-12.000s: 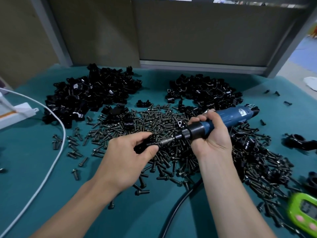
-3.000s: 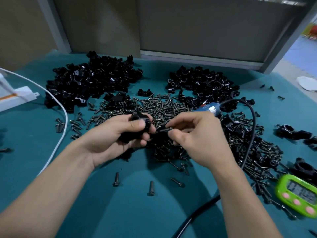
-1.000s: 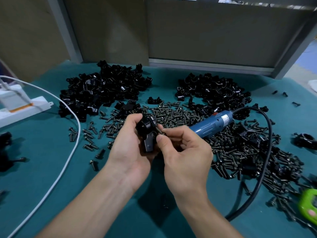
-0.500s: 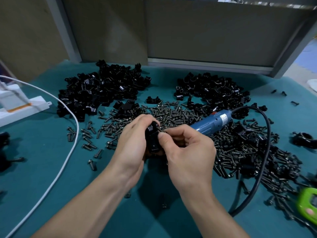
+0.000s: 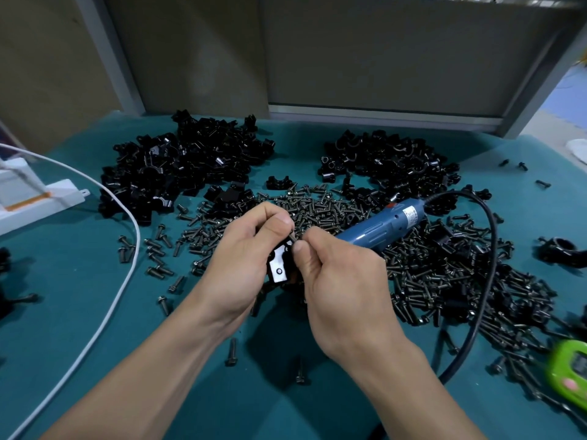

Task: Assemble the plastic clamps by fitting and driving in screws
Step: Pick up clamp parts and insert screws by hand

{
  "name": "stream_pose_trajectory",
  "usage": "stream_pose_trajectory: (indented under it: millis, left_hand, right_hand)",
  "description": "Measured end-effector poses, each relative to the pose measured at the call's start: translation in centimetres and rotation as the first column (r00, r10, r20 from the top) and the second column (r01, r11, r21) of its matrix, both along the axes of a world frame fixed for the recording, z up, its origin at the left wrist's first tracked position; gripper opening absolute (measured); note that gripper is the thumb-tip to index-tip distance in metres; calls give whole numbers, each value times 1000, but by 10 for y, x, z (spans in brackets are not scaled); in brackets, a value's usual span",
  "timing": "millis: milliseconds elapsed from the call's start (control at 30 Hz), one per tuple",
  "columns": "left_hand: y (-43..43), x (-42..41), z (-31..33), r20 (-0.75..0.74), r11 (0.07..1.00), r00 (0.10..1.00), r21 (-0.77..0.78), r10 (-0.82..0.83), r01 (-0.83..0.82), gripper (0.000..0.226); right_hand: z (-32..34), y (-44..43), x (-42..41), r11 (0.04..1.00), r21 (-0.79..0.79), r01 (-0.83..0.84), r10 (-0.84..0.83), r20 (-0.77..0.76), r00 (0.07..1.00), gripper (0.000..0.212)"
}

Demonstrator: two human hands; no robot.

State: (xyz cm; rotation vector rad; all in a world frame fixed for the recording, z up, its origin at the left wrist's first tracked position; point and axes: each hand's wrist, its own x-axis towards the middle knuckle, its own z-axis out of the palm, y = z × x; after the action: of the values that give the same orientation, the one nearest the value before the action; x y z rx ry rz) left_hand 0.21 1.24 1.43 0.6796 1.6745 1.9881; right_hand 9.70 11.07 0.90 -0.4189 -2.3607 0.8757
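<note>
A teal-covered table backed by grey panels carries two piles of black clamp parts, the left heap and the right heap, with loose screws, too many to count, spread before them. One blue electric screwdriver lies on the screws. Above the table, the left hand grips a single clamp while the right hand pinches one screw at its top.

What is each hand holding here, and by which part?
Left hand grips the black clamp around its upper part; right hand pinches a screw by one end.
</note>
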Motion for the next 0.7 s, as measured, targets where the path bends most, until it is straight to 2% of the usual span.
stream_pose_trajectory:
  millis: [67, 133, 267, 333, 400, 533, 633, 700]
  left_hand:
    - [0, -1, -1, -9, 1000, 1000, -4, 3, -3, 23]
    - [0, -2, -2, -43, 1000, 999, -12, 10, -11, 23]
    - [1, -2, -4, -151, 999, 988, -35, 33, -39, 26]
    - [2, -1, -5, -166, 998, 985, -29, 55, -61, 26]
    - [2, 0, -7, -204, 997, 977, -35, 67, -76, 26]
    - [3, -1, -11, -232, 997, 970, -11, 69, -73, 29]
    - [3, -2, -13, -243, 998, 968, 8, 64, -64, 30]
    - [3, -4, -13, -290, 997, 954, 5, 70, -71, 31]
  right_hand:
    - [0, 2, 0, 999, 39, 0, -2, 56, 998, 43]
    - [0, 5, 0, 1000, -16, -25, 26, 75, 997, 41]
    - [0, 12, 2, 973, -232, -8, -3, -49, 999, 29]
    - [0, 11, 2, 966, -256, 22, -44, -81, 996, 25]
    - [-3, 8, 2, 971, -233, 49, -77, -110, 991, 27]
    - [-8, 1, -1, 994, -79, 76, -88, -150, 985, 38]
    - [-7, -1, -1, 997, -48, 66, -73, -168, 983, 33]
    - [-5, 0, -1, 997, -65, 48, -57, -141, 988, 38]
